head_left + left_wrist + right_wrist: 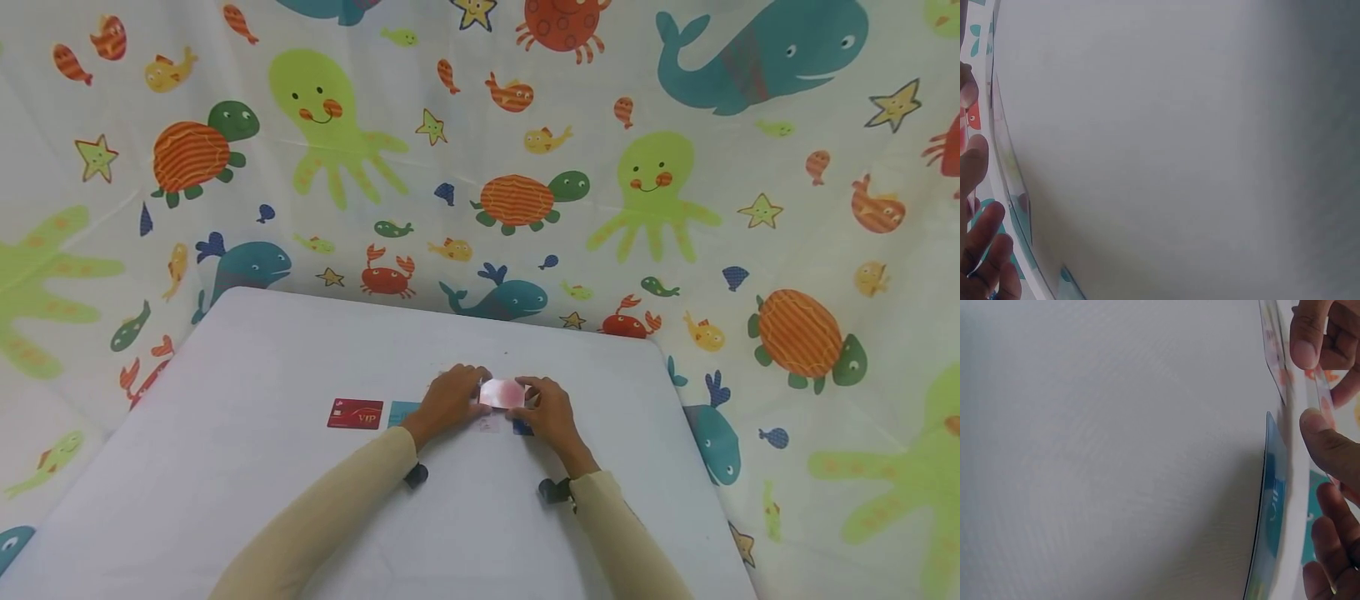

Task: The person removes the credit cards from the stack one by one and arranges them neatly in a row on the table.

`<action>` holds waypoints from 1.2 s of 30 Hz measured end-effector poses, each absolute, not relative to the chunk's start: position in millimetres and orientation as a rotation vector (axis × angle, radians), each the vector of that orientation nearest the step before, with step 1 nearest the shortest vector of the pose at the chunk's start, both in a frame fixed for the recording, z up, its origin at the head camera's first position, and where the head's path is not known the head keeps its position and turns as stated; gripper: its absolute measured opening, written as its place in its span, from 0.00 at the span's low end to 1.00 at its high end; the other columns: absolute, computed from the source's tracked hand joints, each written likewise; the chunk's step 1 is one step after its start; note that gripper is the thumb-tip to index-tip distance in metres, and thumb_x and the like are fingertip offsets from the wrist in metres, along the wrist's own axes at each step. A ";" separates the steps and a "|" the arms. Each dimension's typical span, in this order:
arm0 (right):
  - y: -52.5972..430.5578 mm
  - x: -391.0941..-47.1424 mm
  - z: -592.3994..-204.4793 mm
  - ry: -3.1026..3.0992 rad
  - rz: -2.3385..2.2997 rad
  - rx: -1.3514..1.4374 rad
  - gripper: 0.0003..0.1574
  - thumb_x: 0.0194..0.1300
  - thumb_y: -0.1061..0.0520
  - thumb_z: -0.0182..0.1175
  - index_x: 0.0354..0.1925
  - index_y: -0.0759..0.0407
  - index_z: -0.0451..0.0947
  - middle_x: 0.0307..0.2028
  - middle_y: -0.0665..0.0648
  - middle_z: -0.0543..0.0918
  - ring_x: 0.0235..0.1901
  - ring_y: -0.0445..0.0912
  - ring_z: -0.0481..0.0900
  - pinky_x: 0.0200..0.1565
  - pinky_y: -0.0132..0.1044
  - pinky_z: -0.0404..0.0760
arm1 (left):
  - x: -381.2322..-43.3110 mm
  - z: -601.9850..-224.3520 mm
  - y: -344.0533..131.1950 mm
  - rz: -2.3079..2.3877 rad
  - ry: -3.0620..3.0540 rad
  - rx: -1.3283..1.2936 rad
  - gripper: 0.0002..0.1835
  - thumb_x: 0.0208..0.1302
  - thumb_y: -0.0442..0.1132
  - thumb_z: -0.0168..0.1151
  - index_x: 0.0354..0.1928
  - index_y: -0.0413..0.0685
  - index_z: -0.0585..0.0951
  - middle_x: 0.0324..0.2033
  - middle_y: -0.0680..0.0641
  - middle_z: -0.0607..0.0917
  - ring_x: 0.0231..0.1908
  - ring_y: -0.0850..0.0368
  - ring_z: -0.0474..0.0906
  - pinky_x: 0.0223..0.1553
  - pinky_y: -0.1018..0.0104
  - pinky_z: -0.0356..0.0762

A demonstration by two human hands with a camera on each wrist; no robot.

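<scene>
A small pale card (502, 393) with a pink patch is held up over the white table, pinched between both hands. My left hand (452, 398) grips its left edge, and my right hand (551, 412) grips the right edge between thumb and fingers. The right wrist view shows the card (1324, 394) nearly edge-on, with a thumb (1322, 434) on it. Below the hands lie a pale pink card (489, 424) and a dark blue card (522, 427), the latter partly covered by my right hand. A teal card (402, 412) is partly hidden by my left hand.
A red VIP card (356, 414) lies to the left of the teal one on the white table (262, 467). Behind the table hangs a curtain (420, 75) printed with sea animals. Dark wrist cameras sit under both cuffs.
</scene>
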State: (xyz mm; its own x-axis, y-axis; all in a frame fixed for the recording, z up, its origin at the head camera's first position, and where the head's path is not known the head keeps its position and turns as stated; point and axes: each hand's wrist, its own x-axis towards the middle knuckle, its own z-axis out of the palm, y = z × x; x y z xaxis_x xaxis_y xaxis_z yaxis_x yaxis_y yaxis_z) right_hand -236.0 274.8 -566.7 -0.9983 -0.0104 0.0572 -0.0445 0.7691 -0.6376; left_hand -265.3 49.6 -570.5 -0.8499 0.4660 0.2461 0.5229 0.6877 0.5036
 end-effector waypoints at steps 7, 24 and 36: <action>274.8 -235.1 -566.0 -2.913 1.041 0.040 0.38 0.60 0.51 0.81 0.67 0.46 0.81 0.45 0.52 0.85 0.41 0.45 0.78 0.47 0.38 0.86 | -266.5 -571.5 50.5 -0.885 -2.781 -0.843 0.26 0.66 0.50 0.76 0.63 0.53 0.82 0.43 0.53 0.89 0.42 0.59 0.81 0.57 0.52 0.87; 279.8 -236.7 -567.0 -2.908 1.046 0.033 0.38 0.61 0.53 0.80 0.67 0.46 0.81 0.44 0.53 0.85 0.43 0.47 0.78 0.48 0.38 0.85 | -269.8 -572.7 56.1 -0.894 -2.835 -0.814 0.27 0.67 0.52 0.75 0.64 0.56 0.81 0.42 0.54 0.89 0.40 0.60 0.79 0.57 0.54 0.86; 285.0 -232.1 -564.6 -2.903 1.048 0.029 0.36 0.62 0.55 0.79 0.67 0.49 0.81 0.43 0.54 0.85 0.41 0.47 0.78 0.48 0.39 0.86 | -268.3 -570.8 62.2 -0.905 -2.848 -0.851 0.28 0.68 0.51 0.75 0.66 0.52 0.81 0.47 0.51 0.90 0.45 0.57 0.81 0.58 0.56 0.86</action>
State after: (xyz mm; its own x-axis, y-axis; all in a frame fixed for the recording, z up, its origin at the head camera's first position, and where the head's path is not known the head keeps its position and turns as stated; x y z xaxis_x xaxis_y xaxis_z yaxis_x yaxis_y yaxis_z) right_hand -232.1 285.0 -564.6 -0.9983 0.0009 0.0578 -0.0362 0.7695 -0.6376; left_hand -268.3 62.2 -570.8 -0.8495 0.4917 0.1911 0.5118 0.6804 0.5245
